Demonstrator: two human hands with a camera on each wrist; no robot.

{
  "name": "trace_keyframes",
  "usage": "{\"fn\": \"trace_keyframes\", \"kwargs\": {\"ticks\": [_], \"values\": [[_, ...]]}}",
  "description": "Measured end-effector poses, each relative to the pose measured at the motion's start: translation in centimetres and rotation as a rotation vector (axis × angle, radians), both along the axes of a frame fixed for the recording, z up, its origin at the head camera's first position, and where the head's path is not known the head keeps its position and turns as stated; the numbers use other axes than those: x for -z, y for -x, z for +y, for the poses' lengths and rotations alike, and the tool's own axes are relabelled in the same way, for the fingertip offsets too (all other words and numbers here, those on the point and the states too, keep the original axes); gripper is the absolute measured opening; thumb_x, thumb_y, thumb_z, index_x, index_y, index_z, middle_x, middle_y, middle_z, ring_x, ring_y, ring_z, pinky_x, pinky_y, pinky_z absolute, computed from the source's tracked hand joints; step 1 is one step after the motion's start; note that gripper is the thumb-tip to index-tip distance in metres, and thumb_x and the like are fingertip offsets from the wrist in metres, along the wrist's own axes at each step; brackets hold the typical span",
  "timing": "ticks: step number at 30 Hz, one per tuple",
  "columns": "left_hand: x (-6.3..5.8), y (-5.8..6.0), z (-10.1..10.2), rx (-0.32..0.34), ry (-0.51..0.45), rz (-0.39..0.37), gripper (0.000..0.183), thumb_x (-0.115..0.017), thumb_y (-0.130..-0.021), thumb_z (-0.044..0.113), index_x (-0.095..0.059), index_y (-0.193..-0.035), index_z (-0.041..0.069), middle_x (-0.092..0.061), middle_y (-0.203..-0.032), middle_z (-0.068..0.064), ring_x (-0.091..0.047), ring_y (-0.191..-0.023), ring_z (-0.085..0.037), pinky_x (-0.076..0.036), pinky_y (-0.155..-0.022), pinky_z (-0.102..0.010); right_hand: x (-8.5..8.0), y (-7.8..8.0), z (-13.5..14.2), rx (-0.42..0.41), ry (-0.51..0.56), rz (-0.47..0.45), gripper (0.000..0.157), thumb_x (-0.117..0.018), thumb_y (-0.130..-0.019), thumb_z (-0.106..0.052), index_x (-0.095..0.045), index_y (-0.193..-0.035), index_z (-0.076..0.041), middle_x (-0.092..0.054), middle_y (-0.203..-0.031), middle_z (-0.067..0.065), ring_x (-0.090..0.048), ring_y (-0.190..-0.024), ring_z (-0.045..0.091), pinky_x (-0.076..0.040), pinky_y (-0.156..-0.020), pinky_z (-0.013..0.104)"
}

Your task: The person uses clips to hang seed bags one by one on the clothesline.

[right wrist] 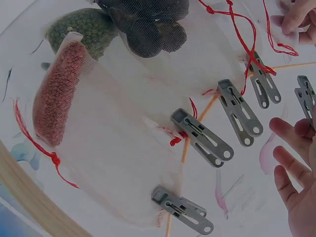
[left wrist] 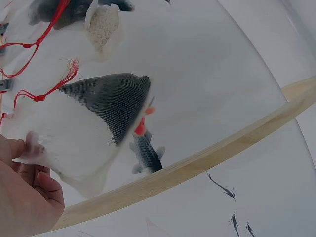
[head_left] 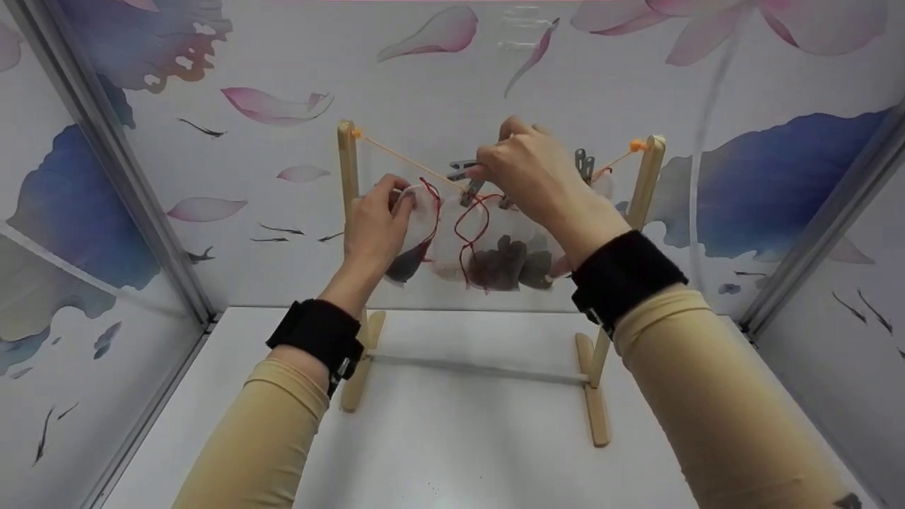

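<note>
In the head view my left hand (head_left: 375, 226) pinches the edge of a white mesh drawstring pouch (head_left: 424, 212) with a red cord. The left wrist view shows dark contents filling one corner of this pouch (left wrist: 108, 98). My right hand (head_left: 534, 166), raised above the orange line (head_left: 396, 157), holds a grey clothespin (head_left: 463, 166) at its fingertips. Part of that clothespin (right wrist: 305, 94) is cut off in the right wrist view. Several mesh pouches hang from the line by grey clothespins (right wrist: 202, 136); one has reddish grains (right wrist: 57, 94), another green ones (right wrist: 81, 34).
Two wooden posts (head_left: 643, 184) with flat feet (head_left: 592, 396) carry the line, joined low down by a pale crossbar (head_left: 481, 369). The stand rests on a white table (head_left: 459, 438). Printed panels with petals and fish enclose it, with metal frame edges (head_left: 120, 162) at the sides.
</note>
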State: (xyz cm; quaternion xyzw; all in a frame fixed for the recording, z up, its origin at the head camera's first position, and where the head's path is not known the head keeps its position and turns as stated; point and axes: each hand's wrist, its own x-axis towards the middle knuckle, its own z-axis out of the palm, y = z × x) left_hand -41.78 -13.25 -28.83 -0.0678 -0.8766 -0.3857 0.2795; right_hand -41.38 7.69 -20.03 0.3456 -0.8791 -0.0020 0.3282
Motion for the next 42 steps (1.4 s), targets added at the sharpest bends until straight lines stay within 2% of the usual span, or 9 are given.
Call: {"fn": "trace_keyframes", "kwargs": {"ticks": [4,8,11,14,19,25,33,38,42], "values": [[-0.9,0.2,0.4,0.006,-0.04,0.017,0.018,-0.061,-0.1,0.018,-0.069,-0.113,0.009,-0.075,-0.101,-0.01,-0.066,-0.089,-0.02,-0.054,-0.082,-0.034,-0.3,0.2,-0.7,0.066,-0.075,0.002,0.038,-0.055,-0.101,-0.037,-0.073,-0.088,-0.005,-0.074,-0.079,0.012,-0.058,-0.092,0.032,-0.046,-0.074,0.044],[-1.2,0.3,0.8,0.043,-0.083,0.026,0.018,-0.061,-0.1,0.018,-0.071,-0.113,0.01,-0.075,-0.107,-0.007,-0.067,-0.093,-0.018,-0.055,-0.085,-0.032,-0.4,0.2,-1.4,0.091,-0.112,-0.025,0.041,-0.054,-0.1,-0.039,-0.073,-0.088,-0.005,-0.072,-0.077,0.014,-0.055,-0.09,0.033,-0.043,-0.075,0.044],[-1.2,0.3,0.9,0.076,-0.121,0.034,0.017,-0.061,-0.1,0.018,-0.072,-0.112,0.011,-0.075,-0.106,-0.005,-0.067,-0.092,-0.016,-0.054,-0.083,-0.03,-0.4,0.3,-1.7,0.1,-0.117,-0.053,0.041,-0.055,-0.099,-0.04,-0.073,-0.089,-0.005,-0.072,-0.078,0.015,-0.055,-0.092,0.033,-0.044,-0.077,0.045],[-1.0,0.6,0.8,0.078,-0.151,0.051,0.016,-0.062,-0.1,0.016,-0.073,-0.111,0.012,-0.075,-0.107,-0.004,-0.068,-0.093,-0.015,-0.054,-0.084,-0.028,-0.4,0.4,-1.9,0.098,-0.106,-0.068,0.041,-0.055,-0.099,-0.04,-0.074,-0.089,-0.006,-0.073,-0.078,0.014,-0.056,-0.093,0.033,-0.045,-0.078,0.046],[-1.0,1.0,0.6,0.089,-0.194,0.085,0.015,-0.065,-0.098,0.016,-0.072,-0.11,0.01,-0.075,-0.108,-0.006,-0.072,-0.095,-0.016,-0.057,-0.086,-0.027,-0.2,0.6,-2.2,0.091,-0.09,-0.047,0.041,-0.056,-0.099,-0.04,-0.072,-0.087,-0.005,-0.072,-0.076,0.014,-0.056,-0.09,0.034,-0.044,-0.074,0.046],[-1.1,1.0,0.9,0.152,-0.222,0.04,0.017,-0.063,-0.099,0.021,-0.07,-0.112,0.014,-0.073,-0.111,-0.001,-0.071,-0.102,-0.012,-0.057,-0.087,-0.025,0.0,0.7,-2.7,0.158,-0.137,-0.012,0.041,-0.056,-0.1,-0.041,-0.073,-0.091,-0.005,-0.071,-0.074,0.014,-0.057,-0.088,0.034,-0.042,-0.071,0.044],[-0.6,1.4,0.7,0.196,-0.25,-0.037,0.021,-0.06,-0.1,0.015,-0.063,-0.121,0.01,-0.07,-0.12,-0.006,-0.071,-0.105,-0.016,-0.058,-0.087,-0.027,0.5,1.2,-4.0,0.254,-0.259,-0.036,0.044,-0.048,-0.102,-0.044,-0.07,-0.1,-0.006,-0.076,-0.094,0.014,-0.057,-0.104,0.035,-0.048,-0.087,0.048],[-0.1,1.7,0.2,0.213,-0.257,-0.026,0.023,-0.059,-0.101,0.014,-0.062,-0.123,0.009,-0.07,-0.122,-0.006,-0.07,-0.109,-0.015,-0.057,-0.089,-0.029,1.2,1.7,-4.6,0.311,-0.302,-0.05,0.047,-0.043,-0.104,-0.046,-0.064,-0.11,-0.005,-0.072,-0.11,0.013,-0.052,-0.125,0.035,-0.045,-0.102,0.05],[0.0,1.9,-0.1,0.207,-0.239,-0.018,0.024,-0.059,-0.101,0.015,-0.063,-0.123,0.01,-0.07,-0.122,-0.006,-0.069,-0.111,-0.016,-0.057,-0.091,-0.031,1.9,2.1,-4.7,0.326,-0.281,-0.049,0.049,-0.039,-0.105,-0.047,-0.061,-0.112,-0.003,-0.07,-0.114,0.013,-0.05,-0.129,0.034,-0.044,-0.104,0.05]]}}
